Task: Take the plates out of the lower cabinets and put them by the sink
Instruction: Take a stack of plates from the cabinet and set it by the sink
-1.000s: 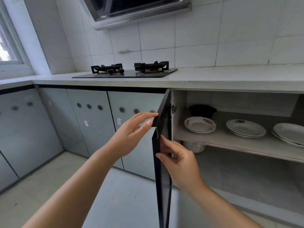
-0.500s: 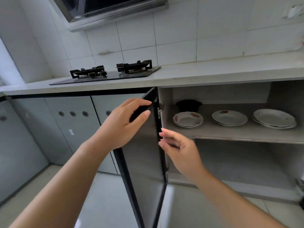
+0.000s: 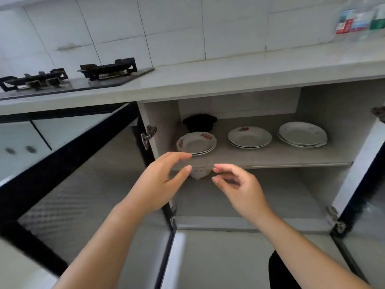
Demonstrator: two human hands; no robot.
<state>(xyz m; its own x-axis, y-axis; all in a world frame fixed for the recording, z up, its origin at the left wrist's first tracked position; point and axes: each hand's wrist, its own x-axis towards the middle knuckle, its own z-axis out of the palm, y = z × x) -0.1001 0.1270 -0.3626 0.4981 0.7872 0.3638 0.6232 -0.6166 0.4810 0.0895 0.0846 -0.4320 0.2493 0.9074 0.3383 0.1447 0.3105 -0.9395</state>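
- Cabinet door (image 3: 83,174) swung wide at left.
- Left hand (image 3: 160,182) empty, fingers spread, just before shelf (image 3: 270,157) edge.
- Right hand (image 3: 239,188) empty, fingers loosely curled apart.
- Three plate stacks on shelf: left stack (image 3: 196,143), middle stack (image 3: 249,137), right stack (image 3: 302,134).

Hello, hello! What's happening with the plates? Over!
Left hand open, empty. Right hand open, empty. Three plate stacks on shelf, untouched. Doors open, nothing blocking.
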